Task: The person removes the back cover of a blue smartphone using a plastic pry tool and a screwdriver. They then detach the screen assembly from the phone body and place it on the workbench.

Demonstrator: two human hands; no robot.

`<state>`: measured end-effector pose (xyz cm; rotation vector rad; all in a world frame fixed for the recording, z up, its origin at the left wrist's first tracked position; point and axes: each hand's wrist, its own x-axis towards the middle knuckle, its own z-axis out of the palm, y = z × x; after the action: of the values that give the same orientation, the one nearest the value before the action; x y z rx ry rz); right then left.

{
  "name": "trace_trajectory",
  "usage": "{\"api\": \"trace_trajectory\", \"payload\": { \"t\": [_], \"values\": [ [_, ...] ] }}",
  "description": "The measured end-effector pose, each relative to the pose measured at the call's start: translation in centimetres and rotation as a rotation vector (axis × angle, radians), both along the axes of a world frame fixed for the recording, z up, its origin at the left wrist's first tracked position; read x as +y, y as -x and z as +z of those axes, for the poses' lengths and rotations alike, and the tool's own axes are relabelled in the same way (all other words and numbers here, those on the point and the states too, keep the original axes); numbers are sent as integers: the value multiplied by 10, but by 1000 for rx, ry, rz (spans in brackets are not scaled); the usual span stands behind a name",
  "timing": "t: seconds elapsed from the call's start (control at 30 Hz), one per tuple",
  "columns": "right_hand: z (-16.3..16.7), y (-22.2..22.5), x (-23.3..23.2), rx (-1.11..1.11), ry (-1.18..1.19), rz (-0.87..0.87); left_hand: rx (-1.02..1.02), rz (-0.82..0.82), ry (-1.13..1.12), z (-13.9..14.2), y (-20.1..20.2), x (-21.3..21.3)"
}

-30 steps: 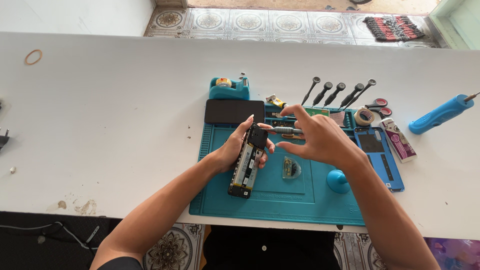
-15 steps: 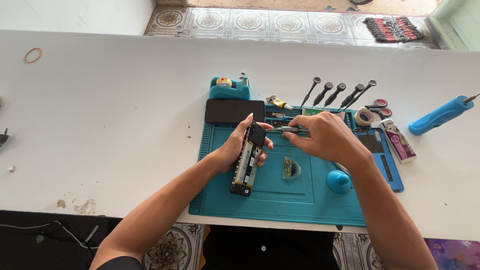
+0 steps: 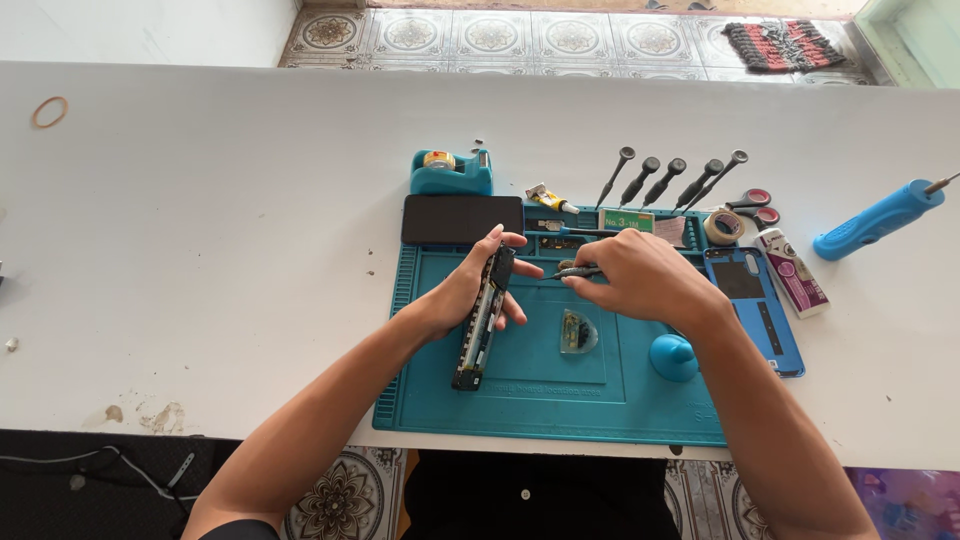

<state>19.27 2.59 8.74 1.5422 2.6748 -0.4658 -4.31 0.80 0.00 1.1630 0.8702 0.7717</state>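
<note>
both forearms reaching in from below, left hand point(image 3: 468, 290) curled in a grip, right hand point(image 3: 640, 278) fingers pinched, knuckles up

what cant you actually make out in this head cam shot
Head view, the only one:
- Tip of the screwdriver: too small, and the right hand covers its handle.
- Top edge of the opened phone: wrapped by the left hand.
- Phone's inner parts: turned edge-on, too small to tell.
- Small part on the teal mat: too small to identify.
- Elbows: cut off by the bottom edge.
</note>
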Motion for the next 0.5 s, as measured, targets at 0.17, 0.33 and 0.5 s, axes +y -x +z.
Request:
{"api": "trace_trajectory", "payload": {
  "t": [0.17, 0.33, 0.5],
  "values": [
    [-5, 3, 1, -7, 14, -14, 63, 28, -8, 0, 0, -1],
    [-7, 3, 1, -58, 19, -42, 52, 24, -29, 0, 0, -2],
    [-8, 2, 1, -45, 12, -40, 72, 22, -28, 1, 0, -2]
  ]
}}
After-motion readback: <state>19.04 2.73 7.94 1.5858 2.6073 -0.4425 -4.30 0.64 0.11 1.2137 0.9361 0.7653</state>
